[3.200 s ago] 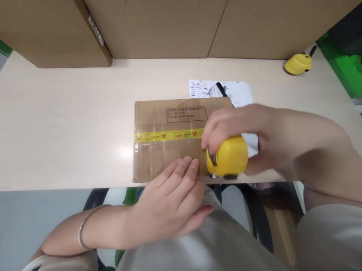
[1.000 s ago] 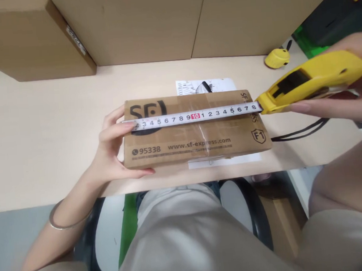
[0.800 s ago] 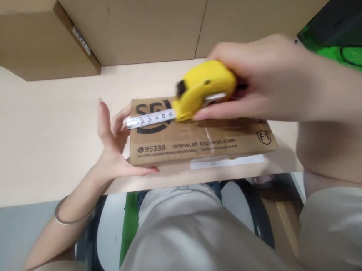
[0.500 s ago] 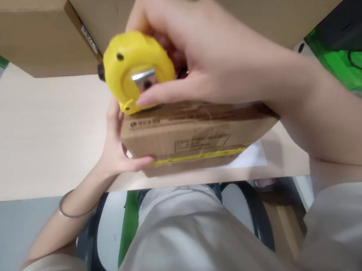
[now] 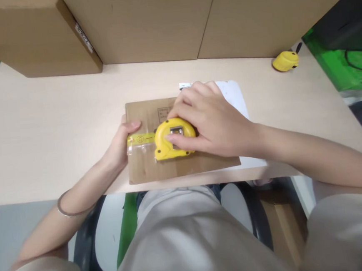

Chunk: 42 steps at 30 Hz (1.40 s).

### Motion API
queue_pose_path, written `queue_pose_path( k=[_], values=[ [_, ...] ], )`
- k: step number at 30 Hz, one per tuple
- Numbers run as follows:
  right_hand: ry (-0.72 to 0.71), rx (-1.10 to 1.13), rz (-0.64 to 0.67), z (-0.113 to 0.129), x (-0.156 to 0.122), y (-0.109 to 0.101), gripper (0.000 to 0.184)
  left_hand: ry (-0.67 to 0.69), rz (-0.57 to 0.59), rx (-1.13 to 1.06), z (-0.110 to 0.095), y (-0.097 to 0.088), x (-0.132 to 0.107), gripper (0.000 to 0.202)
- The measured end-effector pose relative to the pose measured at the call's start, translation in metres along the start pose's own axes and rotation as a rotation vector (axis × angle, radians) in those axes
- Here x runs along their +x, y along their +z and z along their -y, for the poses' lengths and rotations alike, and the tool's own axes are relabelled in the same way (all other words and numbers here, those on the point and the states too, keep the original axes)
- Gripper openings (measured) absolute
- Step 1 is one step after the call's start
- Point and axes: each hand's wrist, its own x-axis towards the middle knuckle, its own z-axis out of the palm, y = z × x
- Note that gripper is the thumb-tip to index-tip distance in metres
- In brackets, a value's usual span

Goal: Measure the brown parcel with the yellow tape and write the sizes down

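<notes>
A brown cardboard box (image 5: 146,167) lies low over the near edge of the table, a broad face upward. My left hand (image 5: 121,142) grips its left edge, thumb on top and the other fingers mostly hidden. A yellow strip with dark printed marks (image 5: 142,139) crosses the box's upper face from the left edge to the tape measure. In my right hand (image 5: 211,120) is a yellow tape measure (image 5: 162,141) with a metal clip, held over the middle of the box, the thumb across its side. That hand covers much of the box's right half.
White paper (image 5: 236,97) lies partly under the box on the pale table (image 5: 52,137). Large cardboard boxes (image 5: 147,25) line the back, and another (image 5: 36,42) stands at the left. A small yellow object with a black piece (image 5: 284,62) sits at the back right.
The box has been tipped and lowered, its broad face now upward. My right hand has come down toward the box with the tape measure. My left hand still holds the left side.
</notes>
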Motion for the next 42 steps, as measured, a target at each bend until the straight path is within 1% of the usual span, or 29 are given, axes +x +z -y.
queue_pose_path(
  k=[1, 2, 3, 5, 6, 7, 8, 9, 11, 13, 15, 17, 20, 22, 24, 26, 27, 31, 37, 39, 42],
  values=[
    [0.015, -0.034, -0.008, -0.002, -0.001, -0.001, 0.046, 0.007, -0.029, -0.003, 0.001, 0.002, 0.002, 0.040],
    [0.062, -0.058, -0.031, -0.006, -0.002, -0.005, 0.047, 0.027, -0.072, -0.004, 0.002, 0.003, 0.003, 0.040],
    [0.139, -0.073, -0.063, -0.013, -0.004, -0.010, 0.047, 0.046, -0.107, -0.011, 0.003, 0.004, 0.005, 0.041],
    [0.351, -0.108, -0.115, -0.034, -0.011, -0.021, 0.048, 0.069, -0.144, -0.034, 0.005, 0.004, 0.008, 0.046],
    [0.476, -0.141, -0.098, -0.048, -0.015, -0.025, 0.049, 0.065, -0.139, -0.047, 0.005, 0.003, 0.010, 0.049],
    [0.577, -0.170, -0.060, -0.064, -0.021, -0.025, 0.050, 0.056, -0.125, -0.061, 0.006, 0.002, 0.011, 0.051],
    [0.692, -0.216, 0.071, -0.080, -0.028, -0.022, 0.050, 0.043, -0.107, -0.074, 0.006, 0.002, 0.011, 0.053],
    [0.763, -0.233, 0.155, -0.096, -0.036, -0.016, 0.048, 0.034, -0.091, -0.084, 0.006, 0.001, 0.012, 0.055],
    [0.837, -0.236, 0.241, -0.120, -0.050, 0.002, 0.044, 0.040, -0.074, -0.090, 0.006, -0.001, 0.013, 0.059],
    [0.860, -0.207, 0.255, -0.134, -0.062, 0.020, 0.043, 0.050, -0.051, -0.076, 0.004, -0.003, 0.014, 0.064],
    [0.856, -0.150, 0.243, -0.140, -0.070, 0.030, 0.040, 0.038, -0.023, -0.051, 0.002, -0.005, 0.015, 0.067],
    [0.832, -0.045, 0.225, -0.140, -0.074, 0.030, 0.035, -0.003, -0.003, -0.040, 0.000, -0.007, 0.017, 0.070],
    [0.786, 0.157, 0.185, -0.140, -0.075, 0.021, 0.034, -0.068, -0.014, -0.068, -0.002, -0.009, 0.020, 0.075],
    [0.752, 0.330, 0.105, -0.140, -0.077, 0.019, 0.030, -0.088, -0.017, -0.082, -0.002, -0.010, 0.022, 0.076],
    [0.704, 0.577, -0.021, -0.139, -0.078, 0.023, 0.027, -0.093, -0.014, -0.080, -0.002, -0.011, 0.022, 0.076],
    [0.652, 0.795, -0.120, -0.137, -0.078, 0.031, 0.033, -0.100, -0.023, -0.069, -0.002, -0.012, 0.023, 0.077],
    [0.636, 0.856, -0.140, -0.136, -0.077, 0.034, 0.035, -0.106, -0.031, -0.064, -0.002, -0.013, 0.023, 0.077],
    [0.637, 0.881, -0.109, -0.134, -0.073, 0.046, 0.034, -0.115, -0.059, -0.069, -0.002, -0.017, 0.024, 0.079],
    [0.680, 0.903, -0.055, -0.143, -0.070, 0.055, 0.033, -0.173, -0.068, -0.033, -0.004, -0.030, 0.027, 0.080],
    [0.687, 0.907, -0.033, -0.144, -0.071, 0.055, 0.033, -0.190, -0.040, -0.012, -0.004, -0.032, 0.027, 0.083],
    [0.690, 0.907, -0.018, -0.144, -0.072, 0.054, 0.034, -0.172, 0.028, 0.027, -0.005, -0.030, 0.026, 0.087]
  ],
)
